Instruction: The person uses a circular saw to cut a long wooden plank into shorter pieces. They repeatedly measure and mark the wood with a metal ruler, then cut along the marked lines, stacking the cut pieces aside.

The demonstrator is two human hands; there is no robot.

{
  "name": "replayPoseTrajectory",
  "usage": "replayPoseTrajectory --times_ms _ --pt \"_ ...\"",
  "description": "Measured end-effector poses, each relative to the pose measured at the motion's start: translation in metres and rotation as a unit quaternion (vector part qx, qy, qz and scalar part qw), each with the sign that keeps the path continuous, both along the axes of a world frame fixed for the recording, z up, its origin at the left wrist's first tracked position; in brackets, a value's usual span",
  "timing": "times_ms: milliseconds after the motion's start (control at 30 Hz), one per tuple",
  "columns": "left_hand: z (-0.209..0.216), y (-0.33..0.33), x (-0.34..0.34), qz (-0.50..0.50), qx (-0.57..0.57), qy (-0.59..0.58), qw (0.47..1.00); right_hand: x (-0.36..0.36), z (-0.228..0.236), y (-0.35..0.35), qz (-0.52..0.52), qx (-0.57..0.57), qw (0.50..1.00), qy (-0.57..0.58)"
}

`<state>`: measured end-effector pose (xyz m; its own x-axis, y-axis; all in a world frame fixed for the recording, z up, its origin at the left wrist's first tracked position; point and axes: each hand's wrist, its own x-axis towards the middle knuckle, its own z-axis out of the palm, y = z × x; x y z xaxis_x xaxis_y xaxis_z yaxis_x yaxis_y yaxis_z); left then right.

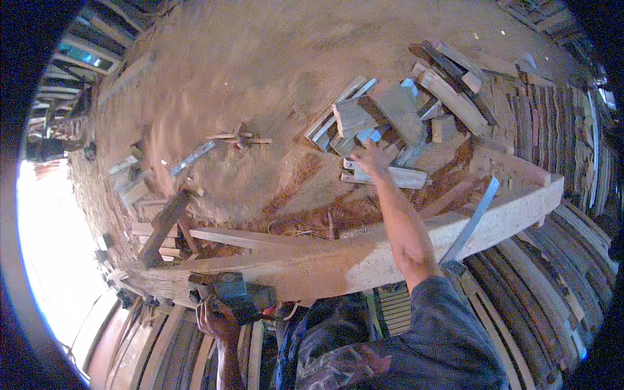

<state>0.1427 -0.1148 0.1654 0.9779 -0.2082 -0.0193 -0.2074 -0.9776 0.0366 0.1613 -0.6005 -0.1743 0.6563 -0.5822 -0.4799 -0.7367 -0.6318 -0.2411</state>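
Note:
My right arm stretches forward over a thick wooden beam. At its end, my right hand is over a heap of wood offcuts, fingers stretched toward a small block with a bluish sheen. A pale offcut lies just beyond the fingers, and a short plank lies beside the wrist. My left hand is closed on a dark, boxy power tool at the near side of the beam; its exact kind is unclear.
A flat metal strip with a dark end lies across the beam's right part. Stacked boards fill the near right. More offcuts lie at the back right. A hammer-like tool rests on the dirt floor.

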Motion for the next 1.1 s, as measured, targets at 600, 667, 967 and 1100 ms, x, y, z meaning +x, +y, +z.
replayPoseTrajectory --times_ms 600,667,967,1100 --pt "-0.027 -0.004 0.009 0.001 0.082 0.048 0.995 0.101 -0.091 -0.190 0.030 -0.119 0.992 -0.033" --pt "-0.026 0.000 0.009 0.000 0.088 0.045 0.995 0.101 -0.090 -0.194 0.018 -0.079 0.997 -0.016" --pt "-0.021 0.007 0.007 0.016 0.071 0.038 0.997 -0.001 -0.055 -0.096 0.126 -0.112 0.983 -0.069" --pt "-0.017 0.012 0.006 0.022 0.054 0.031 0.998 -0.034 -0.015 -0.094 0.124 -0.063 0.986 -0.090"
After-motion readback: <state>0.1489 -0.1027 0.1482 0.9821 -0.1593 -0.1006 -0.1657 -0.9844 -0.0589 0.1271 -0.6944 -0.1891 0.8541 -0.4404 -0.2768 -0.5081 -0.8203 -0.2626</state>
